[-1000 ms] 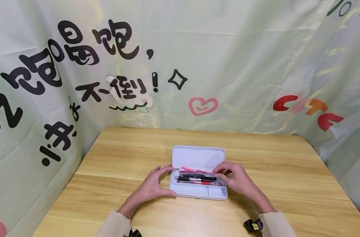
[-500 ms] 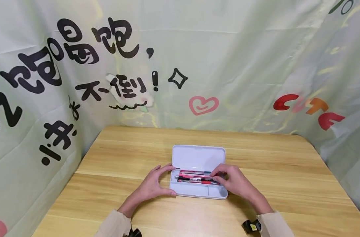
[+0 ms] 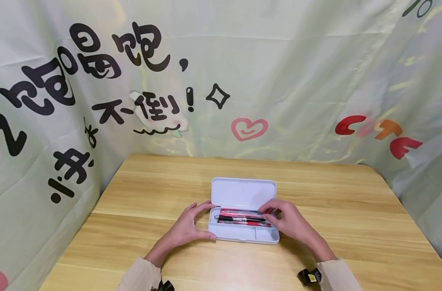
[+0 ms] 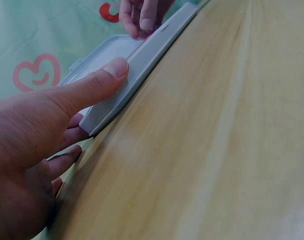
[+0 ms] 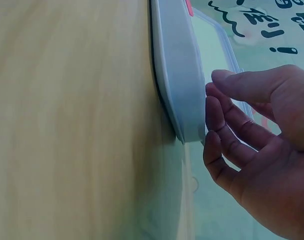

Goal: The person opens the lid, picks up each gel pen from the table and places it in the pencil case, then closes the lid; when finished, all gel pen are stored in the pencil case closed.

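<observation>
A pale lavender pencil case (image 3: pixel 239 234) lies open on the wooden table, its lid (image 3: pixel 243 192) folded back to the far side. Several pens (image 3: pixel 239 218), pink, black and red, lie side by side in its long compartment. My left hand (image 3: pixel 186 228) holds the case's left end, thumb at the front edge and fingers toward the hinge; the left wrist view shows the thumb (image 4: pixel 99 82) against the front wall. My right hand (image 3: pixel 288 216) is over the right end, bent fingertips at the pen ends; I cannot tell whether they pinch a pen.
The wooden table (image 3: pixel 152 182) extends around the case on every side. A pale green printed cloth (image 3: pixel 297 81) hangs along the back and both sides, close to the table's edges. A small front compartment (image 3: pixel 266 233) sits at the case's right.
The right fingers move left over the pens, then slightly back right. Pink pens shift and straighten in the compartment. The left hand and the case stay put.
</observation>
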`<state>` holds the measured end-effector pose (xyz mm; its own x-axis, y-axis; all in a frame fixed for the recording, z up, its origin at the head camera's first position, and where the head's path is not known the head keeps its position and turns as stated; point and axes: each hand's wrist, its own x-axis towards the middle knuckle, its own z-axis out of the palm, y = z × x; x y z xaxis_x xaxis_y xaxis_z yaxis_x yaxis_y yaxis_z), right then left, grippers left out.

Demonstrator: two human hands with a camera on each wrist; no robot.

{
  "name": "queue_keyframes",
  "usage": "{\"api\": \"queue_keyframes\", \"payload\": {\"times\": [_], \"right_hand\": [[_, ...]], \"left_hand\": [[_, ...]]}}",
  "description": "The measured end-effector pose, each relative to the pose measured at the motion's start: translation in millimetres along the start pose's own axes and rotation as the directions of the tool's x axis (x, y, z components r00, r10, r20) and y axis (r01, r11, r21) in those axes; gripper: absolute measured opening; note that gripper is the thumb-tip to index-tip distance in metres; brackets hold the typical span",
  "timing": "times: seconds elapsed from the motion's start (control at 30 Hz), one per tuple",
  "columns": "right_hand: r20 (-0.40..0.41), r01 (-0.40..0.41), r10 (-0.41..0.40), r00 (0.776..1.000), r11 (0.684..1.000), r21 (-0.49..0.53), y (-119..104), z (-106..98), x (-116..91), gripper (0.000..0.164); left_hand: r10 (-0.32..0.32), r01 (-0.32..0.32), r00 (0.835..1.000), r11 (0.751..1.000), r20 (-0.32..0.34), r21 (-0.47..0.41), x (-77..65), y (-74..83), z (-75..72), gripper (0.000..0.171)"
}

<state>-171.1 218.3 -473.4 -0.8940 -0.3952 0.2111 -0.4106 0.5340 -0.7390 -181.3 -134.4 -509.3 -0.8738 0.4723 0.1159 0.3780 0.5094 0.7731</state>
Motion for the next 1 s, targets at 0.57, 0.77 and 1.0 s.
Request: {"api": "queue_keyframes", "payload": {"times": [0.57,0.77,1.0], "right_hand": [[-0.172,-0.213,0.234,0.957,0.968,0.133,5.7,-13.9,-18.8,0.028],[-0.101,-0.303,0.327,0.940,0.933,0.193,8.1,-15.8,-21.9,0.042],[-0.026,-0.288,0.305,0.952,0.922,0.258,8.1,-14.4,-22.5,0.055]], "left_hand": [[0.013,-0.013,1.000,1.000,-0.016,0.001,0.7,0.8,0.6,0.092],[0.051,-0.051,0.998,0.999,-0.030,-0.013,3.4,-0.3,1.6,0.101],[0.058,-0.058,0.998,0.998,-0.025,-0.011,3.2,-1.7,1.3,0.116]]}}
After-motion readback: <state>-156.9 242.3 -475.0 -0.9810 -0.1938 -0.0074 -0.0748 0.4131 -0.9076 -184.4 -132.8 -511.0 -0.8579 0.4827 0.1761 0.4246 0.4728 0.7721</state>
